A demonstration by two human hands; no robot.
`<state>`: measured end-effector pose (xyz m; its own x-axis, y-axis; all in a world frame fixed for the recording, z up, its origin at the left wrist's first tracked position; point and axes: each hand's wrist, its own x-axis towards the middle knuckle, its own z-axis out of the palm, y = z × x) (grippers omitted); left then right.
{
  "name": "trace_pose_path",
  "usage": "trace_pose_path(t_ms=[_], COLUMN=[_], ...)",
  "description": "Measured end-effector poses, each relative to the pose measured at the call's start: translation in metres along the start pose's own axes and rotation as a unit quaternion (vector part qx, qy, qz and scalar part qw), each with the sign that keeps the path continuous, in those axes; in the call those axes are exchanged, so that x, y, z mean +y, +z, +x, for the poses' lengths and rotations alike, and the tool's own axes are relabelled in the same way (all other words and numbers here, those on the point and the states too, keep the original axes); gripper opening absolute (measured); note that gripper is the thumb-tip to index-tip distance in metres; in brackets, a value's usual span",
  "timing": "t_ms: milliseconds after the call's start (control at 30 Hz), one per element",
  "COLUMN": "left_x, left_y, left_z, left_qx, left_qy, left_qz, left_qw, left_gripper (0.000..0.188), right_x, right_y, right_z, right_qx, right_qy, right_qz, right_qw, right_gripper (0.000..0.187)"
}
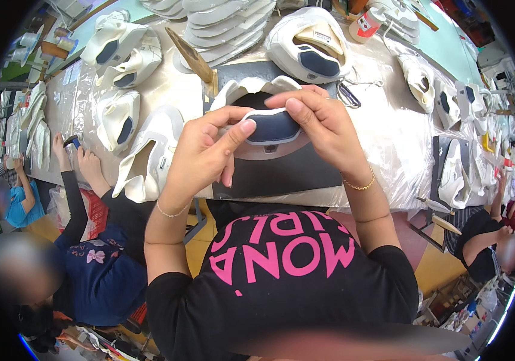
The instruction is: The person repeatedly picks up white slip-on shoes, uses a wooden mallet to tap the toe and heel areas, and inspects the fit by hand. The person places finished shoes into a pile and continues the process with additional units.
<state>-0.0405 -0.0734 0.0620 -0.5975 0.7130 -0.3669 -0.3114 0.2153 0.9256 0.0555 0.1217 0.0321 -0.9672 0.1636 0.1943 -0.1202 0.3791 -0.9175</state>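
Note:
A white shoe upper [272, 151] with a navy heel panel [274, 127] stands over a black board [248, 174], its heel end towards me. My left hand [212, 144] grips the left side of its collar, thumb on the edge of the navy panel. On the other side, my right hand [323, 120] pinches the collar's padded rim between thumb and fingers. The upper's opening looks dark inside, and its toe end is hidden behind the collar. Beyond my right fingers lies another white upper [311, 48] with a navy heel panel.
Several white uppers [119, 117] lie on the plastic-covered table at left. A stack of white-and-grey shoe pieces [227, 30] is at the back, beside a wooden stick [190, 55]. A red-and-white cup [367, 25] stands back right. Co-workers sit on both sides; one's hands [89, 165] reach in at left.

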Motion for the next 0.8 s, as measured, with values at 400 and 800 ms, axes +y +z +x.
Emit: trace_pose_path(t_ms=[400,800], left_x=[0.027,0.024], left_y=[0.010,0.013], left_z=[-0.022,-0.023], left_qx=[0.083,0.040], left_qy=[0.164,0.235], left_qz=[-0.039,0.111], left_qw=[0.982,0.965], left_gripper=[0.073,0.100], right_x=[-0.035,-0.028], right_y=[-0.001,0.001], right_z=[0.001,-0.006], right_qx=[0.151,0.088], right_qy=[-0.161,-0.207], right_qz=[-0.263,-0.188], right_qw=[0.939,0.956], right_gripper=[0.068,0.062])
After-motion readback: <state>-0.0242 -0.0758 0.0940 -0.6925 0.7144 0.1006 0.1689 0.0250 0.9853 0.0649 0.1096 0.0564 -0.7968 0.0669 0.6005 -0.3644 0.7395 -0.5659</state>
